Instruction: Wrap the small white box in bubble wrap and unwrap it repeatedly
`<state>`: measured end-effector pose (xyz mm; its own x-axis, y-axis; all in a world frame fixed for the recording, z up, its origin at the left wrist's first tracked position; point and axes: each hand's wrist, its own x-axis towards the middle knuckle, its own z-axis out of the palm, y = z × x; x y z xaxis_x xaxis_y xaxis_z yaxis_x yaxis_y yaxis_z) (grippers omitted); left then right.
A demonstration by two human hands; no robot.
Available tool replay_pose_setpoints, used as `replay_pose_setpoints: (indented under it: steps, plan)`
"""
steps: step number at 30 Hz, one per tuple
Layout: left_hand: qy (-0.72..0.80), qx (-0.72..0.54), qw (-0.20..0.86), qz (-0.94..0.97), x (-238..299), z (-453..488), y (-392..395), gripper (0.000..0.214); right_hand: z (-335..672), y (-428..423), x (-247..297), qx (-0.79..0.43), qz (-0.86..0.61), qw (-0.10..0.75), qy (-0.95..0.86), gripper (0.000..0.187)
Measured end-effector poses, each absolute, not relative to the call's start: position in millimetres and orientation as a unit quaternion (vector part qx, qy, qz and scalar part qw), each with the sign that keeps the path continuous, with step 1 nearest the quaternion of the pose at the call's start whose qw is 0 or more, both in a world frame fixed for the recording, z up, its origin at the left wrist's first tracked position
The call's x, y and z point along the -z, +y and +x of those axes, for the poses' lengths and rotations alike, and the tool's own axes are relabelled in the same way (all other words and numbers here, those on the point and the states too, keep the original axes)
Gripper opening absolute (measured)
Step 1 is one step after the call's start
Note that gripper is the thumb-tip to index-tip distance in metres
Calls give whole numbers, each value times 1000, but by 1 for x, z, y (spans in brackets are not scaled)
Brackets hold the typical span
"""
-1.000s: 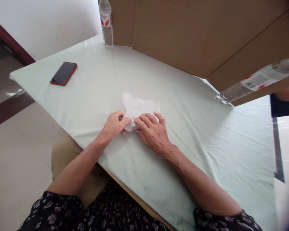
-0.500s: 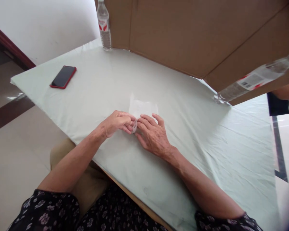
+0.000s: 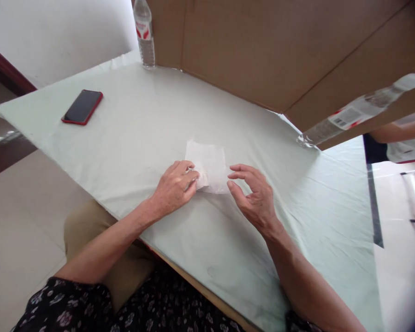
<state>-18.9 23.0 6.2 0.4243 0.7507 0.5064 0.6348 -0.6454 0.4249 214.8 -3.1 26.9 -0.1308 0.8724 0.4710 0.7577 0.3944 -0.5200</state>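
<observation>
A thin, whitish, see-through sheet (image 3: 212, 159), perhaps a small plastic bag, lies flat on the pale green tablecloth. Its near left corner looks folded or bunched up, with a whiter patch (image 3: 203, 179) there. My left hand (image 3: 176, 186) pinches this corner between thumb and fingers; the fingertips partly cover it. To the right of the sheet, my right hand (image 3: 254, 191) is held with fingers apart and curved, nothing between them. Its thumb tip is close to the sheet's right edge; whether it touches, I cannot tell.
A phone with a red case (image 3: 83, 107) lies at the left. One water bottle (image 3: 144, 37) stands at the back, another (image 3: 356, 113) farther right, both by a tall brown cardboard panel (image 3: 235, 50). Beyond the table's right side, another person's arm (image 3: 397, 132) shows.
My right hand has drawn away to the right and opened. My left hand has turned over the sheet's corner, and the clear loop between the hands is now flattened. The view has shifted slightly.
</observation>
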Motion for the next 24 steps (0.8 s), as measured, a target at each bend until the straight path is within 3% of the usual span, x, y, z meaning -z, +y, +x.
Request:
replay_pose_setpoints:
  steps: [6, 9, 16, 24]
  plan:
    - [419, -334, 91, 839, -5, -11, 16, 18, 234, -13, -11, -304, -670, 280, -616, 64]
    - [432, -336, 80, 833, -5, -7, 12, 17, 231, -1, -12, -344, -679, 257, -596, 79]
    - [428, -324, 54, 842, -6, -9, 14, 16, 233, 20, -17, -258, -699, 213, -632, 81]
    - [418, -340, 53, 841, -2, -8, 14, 17, 216, 25, -13, -331, -665, 243, -624, 79]
